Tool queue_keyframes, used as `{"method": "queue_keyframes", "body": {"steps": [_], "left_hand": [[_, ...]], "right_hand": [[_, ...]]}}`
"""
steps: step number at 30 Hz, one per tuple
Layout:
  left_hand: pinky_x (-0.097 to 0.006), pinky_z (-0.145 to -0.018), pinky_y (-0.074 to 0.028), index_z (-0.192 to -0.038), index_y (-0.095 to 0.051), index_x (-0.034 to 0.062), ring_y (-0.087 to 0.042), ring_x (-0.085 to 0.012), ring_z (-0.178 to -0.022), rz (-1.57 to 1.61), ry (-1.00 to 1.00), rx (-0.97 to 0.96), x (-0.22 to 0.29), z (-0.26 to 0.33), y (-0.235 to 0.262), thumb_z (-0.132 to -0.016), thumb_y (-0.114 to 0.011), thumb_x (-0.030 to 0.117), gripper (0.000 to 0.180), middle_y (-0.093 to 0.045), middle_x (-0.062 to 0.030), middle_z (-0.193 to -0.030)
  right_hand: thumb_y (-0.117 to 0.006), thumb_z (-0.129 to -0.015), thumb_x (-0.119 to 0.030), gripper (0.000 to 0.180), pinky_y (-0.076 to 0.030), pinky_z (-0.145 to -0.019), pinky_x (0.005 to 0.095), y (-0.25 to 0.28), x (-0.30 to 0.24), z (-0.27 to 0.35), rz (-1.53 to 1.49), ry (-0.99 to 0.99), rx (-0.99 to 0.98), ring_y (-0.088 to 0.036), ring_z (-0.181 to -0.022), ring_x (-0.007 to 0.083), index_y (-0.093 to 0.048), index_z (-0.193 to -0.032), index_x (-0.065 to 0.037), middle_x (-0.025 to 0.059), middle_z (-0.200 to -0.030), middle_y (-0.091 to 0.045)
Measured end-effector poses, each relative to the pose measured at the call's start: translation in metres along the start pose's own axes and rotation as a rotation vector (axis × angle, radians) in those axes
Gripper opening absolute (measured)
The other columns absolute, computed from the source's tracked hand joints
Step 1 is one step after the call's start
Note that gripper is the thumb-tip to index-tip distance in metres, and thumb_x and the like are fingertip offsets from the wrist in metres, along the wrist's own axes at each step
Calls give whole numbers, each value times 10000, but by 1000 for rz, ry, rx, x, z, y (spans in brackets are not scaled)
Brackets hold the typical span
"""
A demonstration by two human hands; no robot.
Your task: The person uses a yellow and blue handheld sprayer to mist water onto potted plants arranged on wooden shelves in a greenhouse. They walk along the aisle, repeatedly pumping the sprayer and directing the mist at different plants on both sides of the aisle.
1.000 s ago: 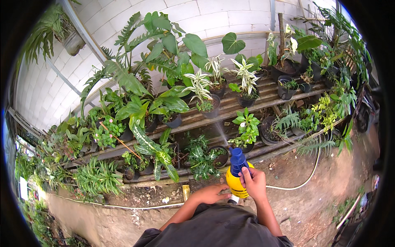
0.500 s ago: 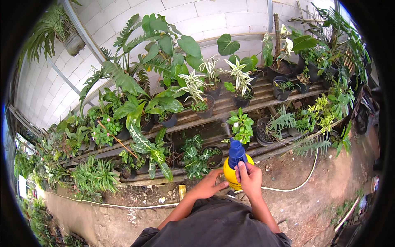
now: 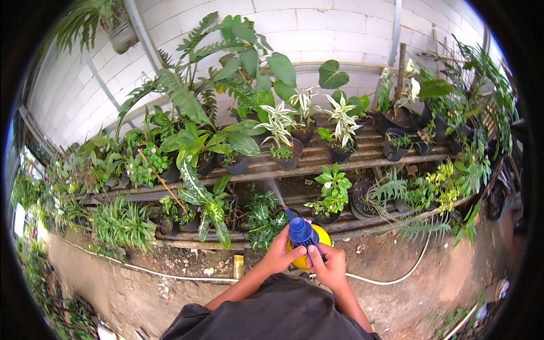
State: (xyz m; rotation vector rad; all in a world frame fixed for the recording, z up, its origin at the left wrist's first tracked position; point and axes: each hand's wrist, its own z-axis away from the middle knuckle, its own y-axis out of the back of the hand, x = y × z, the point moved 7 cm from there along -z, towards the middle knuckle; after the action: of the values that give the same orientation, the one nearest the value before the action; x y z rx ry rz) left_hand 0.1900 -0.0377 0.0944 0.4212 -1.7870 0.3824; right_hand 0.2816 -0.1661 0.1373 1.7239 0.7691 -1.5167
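A spray bottle with a yellow body and a blue head is held between my two hands in front of my body. My left hand wraps the near left side of the yellow body. My right hand grips the blue handle, its thumb on the back of the head. From the blue nozzle a thin mist fans forward and left, over a potted plant with silvery-green patterned leaves. Just right of the mist stands a leafy potted plant with a pale flower. My fingers behind the bottle are hidden.
Tiered plant shelves carry many pots before a white block wall. A pale hose lies along the dirt ground. A hanging planter is at upper left. A yellow block lies near my left forearm.
The spray bottle has moved left and turned so its nozzle points to the left. My left hand has closed against its body. The view has shifted slightly.
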Motion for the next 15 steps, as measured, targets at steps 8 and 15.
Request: {"method": "queue_keyframes", "body": {"steps": [8,15], "left_hand": [[-368,-1076,-483,-1399,-579,-6,-638,-191,-1203,91,-40,573,8,38,60,-1037,-689,327,504,-677,-125,-1328],[-349,-947,-529,-1279,-656,-16,-655,-163,-1050,-108,0,609,16,45,123,-1012,-650,309,421,-713,-106,-1219]], "right_hand": [[-636,-1089,-228,353,-520,-534,283,-75,-5,-25,12,45,-240,-661,-539,98,-684,-803,-27,19,-620,-682],[-569,-1134,-261,359,-531,-616,272,-133,-10,-41,-67,-18,-394,-641,-653,83,-689,-942,18,25,-752,-694]]}}
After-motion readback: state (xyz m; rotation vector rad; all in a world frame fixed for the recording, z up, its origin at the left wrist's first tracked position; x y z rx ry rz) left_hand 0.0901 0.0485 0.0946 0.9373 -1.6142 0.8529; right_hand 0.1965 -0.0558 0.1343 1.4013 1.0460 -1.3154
